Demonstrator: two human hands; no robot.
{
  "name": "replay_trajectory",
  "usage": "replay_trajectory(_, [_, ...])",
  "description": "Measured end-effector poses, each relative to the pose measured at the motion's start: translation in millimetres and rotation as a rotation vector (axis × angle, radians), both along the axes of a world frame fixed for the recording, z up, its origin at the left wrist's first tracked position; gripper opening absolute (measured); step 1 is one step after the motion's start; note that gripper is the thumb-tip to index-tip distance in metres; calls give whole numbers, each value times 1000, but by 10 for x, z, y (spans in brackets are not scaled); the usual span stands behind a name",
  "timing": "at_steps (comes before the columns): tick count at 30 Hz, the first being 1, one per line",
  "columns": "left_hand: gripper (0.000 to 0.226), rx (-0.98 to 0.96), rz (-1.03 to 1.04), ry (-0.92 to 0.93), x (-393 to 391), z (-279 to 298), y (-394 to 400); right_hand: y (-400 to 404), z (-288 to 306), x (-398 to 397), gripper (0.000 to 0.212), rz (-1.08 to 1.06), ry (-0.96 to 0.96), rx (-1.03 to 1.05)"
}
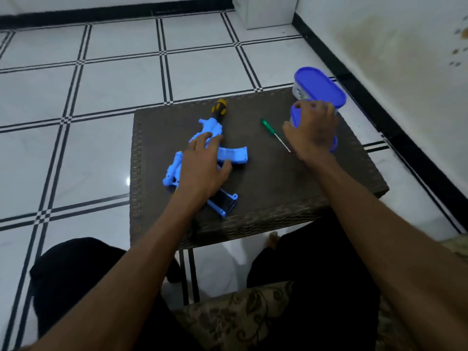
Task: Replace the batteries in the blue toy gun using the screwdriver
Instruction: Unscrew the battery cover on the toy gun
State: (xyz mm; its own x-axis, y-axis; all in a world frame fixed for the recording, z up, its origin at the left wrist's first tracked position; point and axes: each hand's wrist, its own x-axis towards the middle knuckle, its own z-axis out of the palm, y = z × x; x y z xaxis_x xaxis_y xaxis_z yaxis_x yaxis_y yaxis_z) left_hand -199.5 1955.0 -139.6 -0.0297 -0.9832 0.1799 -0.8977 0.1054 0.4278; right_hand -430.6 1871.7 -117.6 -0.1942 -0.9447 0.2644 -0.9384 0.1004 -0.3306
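Blue plastic toy gun [210, 153] lay on the dark woven-top small table [266, 178], pressed under the flat, relaxed left hand [202, 165]. Right of the gun, apart from it, lay the green-handled thin screwdriver [274, 134]; farther right, right hand [312, 129] gripped a small blue-lidded container [297, 117]. Behind that, a larger blue-lidded oval tub [320, 86].

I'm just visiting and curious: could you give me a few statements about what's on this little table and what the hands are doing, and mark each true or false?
1. The left hand rests on the blue toy gun. True.
2. The right hand holds the green screwdriver. False: it grips a small blue-lidded container; the screwdriver lies untouched on the table.
3. A larger blue-lidded container stands behind the right hand. True.
4. The toy gun lies on the tiled floor. False: it lies on the table.
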Motion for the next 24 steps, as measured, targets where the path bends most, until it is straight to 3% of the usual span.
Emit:
replay_trajectory(3, [60,-12,-95,3,-384,45,-180,-89,-136,-290,84,-29,12,289])
replay_trajectory(5, [56,7,-146,-18,-585,46,-269,-112,-178,-380,86,4,-16,366])
replay_trajectory(11, [46,57,-258,-55,-923,-21,-555,81,-146,-782,78,-37,-24,277])
replay_trajectory(17, [49,162,-323,-116,-1185,-127,-968,256,-150,-1167,81,-40,31,353])
replay_trajectory(24, [40,94,-392,-349,-1076,-183,-1388,-520,177,-850,67,28,40,130])
